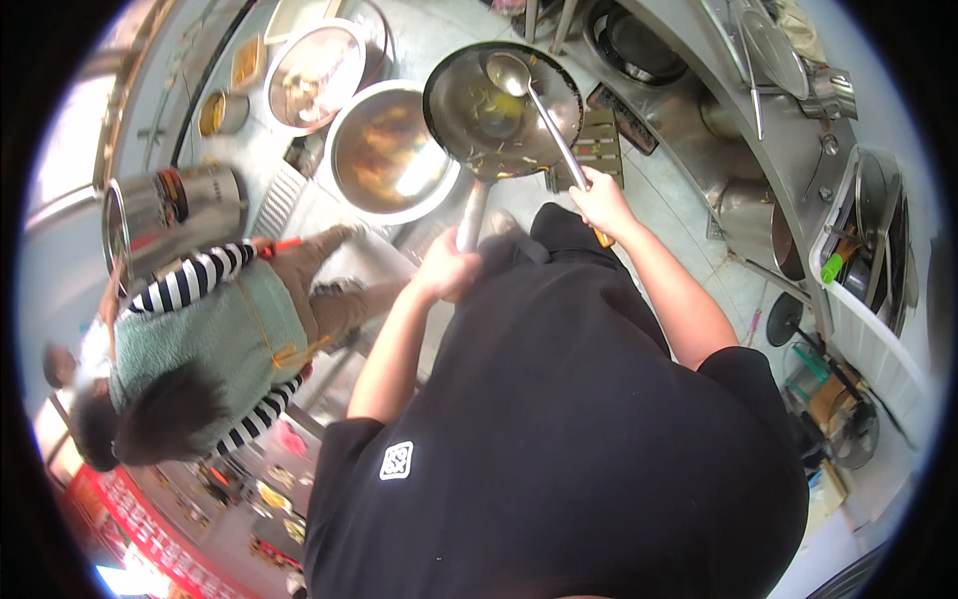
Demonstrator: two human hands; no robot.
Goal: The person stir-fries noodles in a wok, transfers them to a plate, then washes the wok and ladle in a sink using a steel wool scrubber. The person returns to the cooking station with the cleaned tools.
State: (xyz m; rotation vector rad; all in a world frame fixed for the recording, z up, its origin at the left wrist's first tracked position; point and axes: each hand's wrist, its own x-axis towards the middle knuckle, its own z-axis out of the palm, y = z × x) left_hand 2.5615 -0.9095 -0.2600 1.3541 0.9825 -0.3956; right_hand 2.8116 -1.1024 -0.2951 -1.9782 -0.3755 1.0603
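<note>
My left hand (447,266) grips the pale handle of a dark wok (468,108). In the wok's bottom lies a little yellowish liquid (500,114) with small scraps, and more bits cling to its near rim. A metal ladle (550,123) is held by its shaft in my right hand (602,204), its bowl over the inside of the wok. The ladle's yellow end sticks out below my fingers. Left of the wok, partly behind its rim, is a wide steel basin (348,183) of brown liquid.
A second basin (281,90) holds pale food pieces beside a small pot (224,112). A person (206,337) in striped sleeves stands at my left by a large steel pot (191,206). On my right are a steel counter (812,217) and a white rack (846,288) of utensils.
</note>
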